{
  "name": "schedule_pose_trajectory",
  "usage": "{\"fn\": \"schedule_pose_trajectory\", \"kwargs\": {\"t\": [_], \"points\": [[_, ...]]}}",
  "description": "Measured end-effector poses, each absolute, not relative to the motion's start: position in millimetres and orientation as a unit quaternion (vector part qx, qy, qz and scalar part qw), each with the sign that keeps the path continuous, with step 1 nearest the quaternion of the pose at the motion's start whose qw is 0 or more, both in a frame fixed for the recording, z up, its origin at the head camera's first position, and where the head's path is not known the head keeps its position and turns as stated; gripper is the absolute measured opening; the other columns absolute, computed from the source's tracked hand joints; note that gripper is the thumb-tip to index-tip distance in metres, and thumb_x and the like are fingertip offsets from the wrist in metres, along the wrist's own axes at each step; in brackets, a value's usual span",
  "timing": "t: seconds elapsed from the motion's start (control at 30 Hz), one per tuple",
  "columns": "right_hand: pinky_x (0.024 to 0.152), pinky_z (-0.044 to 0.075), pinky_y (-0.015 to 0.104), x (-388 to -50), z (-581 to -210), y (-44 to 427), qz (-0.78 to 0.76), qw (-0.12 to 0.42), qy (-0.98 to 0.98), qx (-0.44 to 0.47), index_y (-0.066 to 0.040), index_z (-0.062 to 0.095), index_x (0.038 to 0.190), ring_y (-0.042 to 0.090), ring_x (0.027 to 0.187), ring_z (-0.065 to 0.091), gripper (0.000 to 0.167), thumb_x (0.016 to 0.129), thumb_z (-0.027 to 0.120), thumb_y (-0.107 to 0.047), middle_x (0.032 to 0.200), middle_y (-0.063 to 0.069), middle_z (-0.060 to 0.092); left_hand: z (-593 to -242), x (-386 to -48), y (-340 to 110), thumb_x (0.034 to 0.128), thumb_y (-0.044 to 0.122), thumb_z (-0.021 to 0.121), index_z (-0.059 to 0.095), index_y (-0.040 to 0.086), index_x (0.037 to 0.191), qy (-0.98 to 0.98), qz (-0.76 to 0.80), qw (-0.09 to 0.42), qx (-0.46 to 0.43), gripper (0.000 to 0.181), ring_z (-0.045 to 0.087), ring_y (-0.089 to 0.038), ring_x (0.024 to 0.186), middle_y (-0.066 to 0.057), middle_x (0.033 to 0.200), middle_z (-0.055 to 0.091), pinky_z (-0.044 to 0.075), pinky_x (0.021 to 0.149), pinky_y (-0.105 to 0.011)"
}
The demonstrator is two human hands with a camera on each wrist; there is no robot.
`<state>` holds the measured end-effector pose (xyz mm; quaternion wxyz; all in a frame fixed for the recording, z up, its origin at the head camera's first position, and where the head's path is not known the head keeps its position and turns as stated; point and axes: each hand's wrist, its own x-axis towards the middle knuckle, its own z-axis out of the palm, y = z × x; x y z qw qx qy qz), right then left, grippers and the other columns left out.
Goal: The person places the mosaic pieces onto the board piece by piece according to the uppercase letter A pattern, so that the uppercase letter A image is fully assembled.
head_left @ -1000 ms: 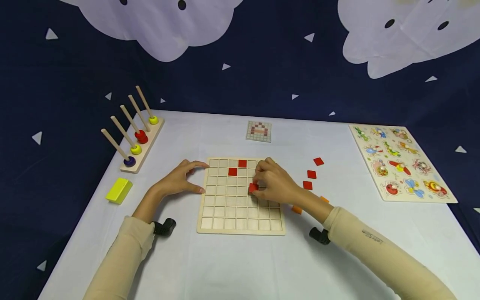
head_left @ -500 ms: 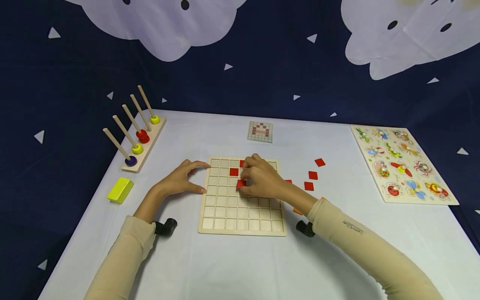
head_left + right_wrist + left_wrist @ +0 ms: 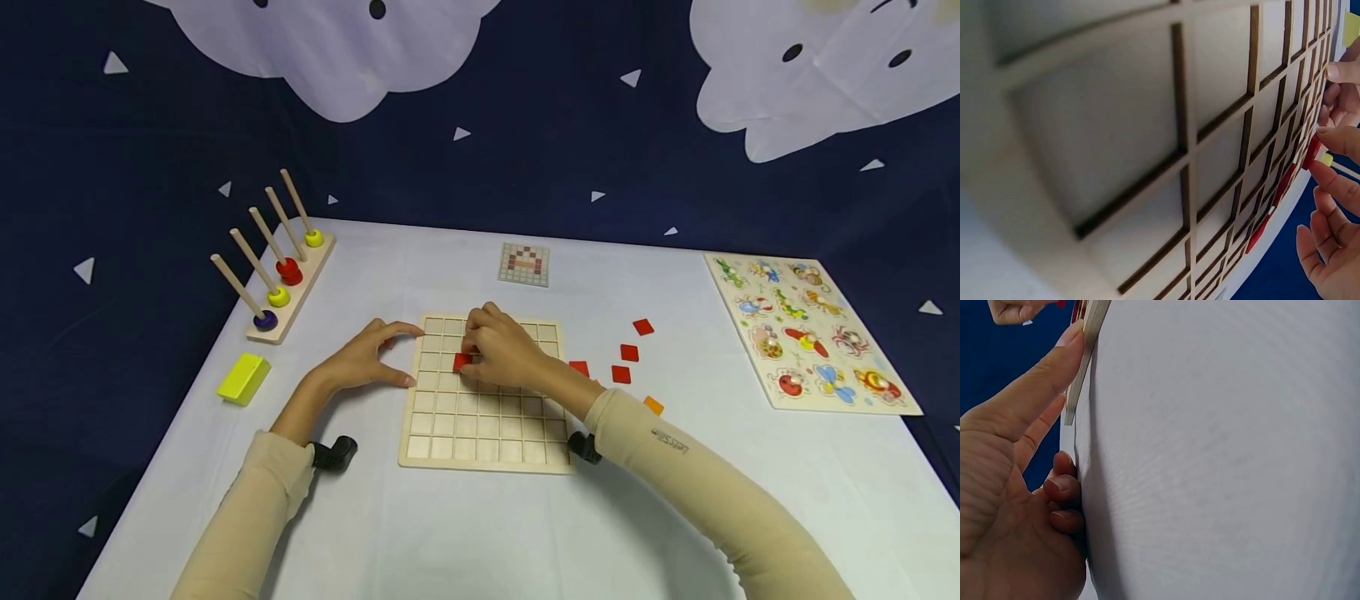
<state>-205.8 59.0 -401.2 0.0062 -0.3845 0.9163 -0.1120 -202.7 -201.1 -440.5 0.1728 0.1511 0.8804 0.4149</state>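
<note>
In the head view, the wooden grid board [image 3: 480,450] lies flat in the middle of the white table. The right hand [image 3: 502,350] pinches a red square [image 3: 462,362] over the board's upper left part; in the right wrist view, thumb and finger hold that red square [image 3: 1312,152]. Two other red squares show on the board there. The left hand [image 3: 367,358] rests at the board's left edge, thumb and index finger spread against it. In the left wrist view, the left thumb touches the board's edge [image 3: 1090,347], with the other fingers loosely bent.
Right of the board lie several red squares [image 3: 629,352] and an orange square [image 3: 653,405]. A small pattern card [image 3: 523,265] is behind it. A peg stand with rings [image 3: 300,296] and a yellow block [image 3: 243,379] stand left; an animal puzzle board [image 3: 813,333] lies far right.
The right hand has moved left across the board with the red square, uncovering the board's right part and more loose squares. The left hand stays at the edge.
</note>
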Motion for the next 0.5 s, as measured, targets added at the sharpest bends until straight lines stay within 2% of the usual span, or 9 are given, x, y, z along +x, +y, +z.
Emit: {"fn": "schedule_pose_trajectory", "kwargs": {"t": [0.27, 0.5], "points": [[0.083, 0.041, 0.033, -212, -406, 47, -0.105, 0.012, 0.914, -0.392, -0.006, 0.078, 0.095, 0.022, 0.096, 0.046, 0.025, 0.084, 0.080, -0.028, 0.106, 0.008, 0.061, -442, -204, -201, 0.0710, 0.023, 0.090, 0.055, 0.021, 0.140, 0.879, 0.418, 0.177, 0.150, 0.078, 0.036, -0.025, 0.101, -0.011, 0.104, 0.038, 0.033, 0.085, -0.041], [0.079, 0.041, 0.033, -213, -408, 41, -0.128, 0.029, 0.917, -0.378, -0.011, 0.074, 0.084, 0.022, 0.091, 0.046, 0.014, 0.082, 0.081, -0.022, 0.099, 0.007, 0.061, -442, -204, -202, 0.0709, 0.023, 0.091, 0.055, 0.021, 0.140, 0.876, 0.423, 0.177, 0.152, 0.078, 0.035, -0.025, 0.100, -0.011, 0.102, 0.037, 0.033, 0.085, -0.041]]}}
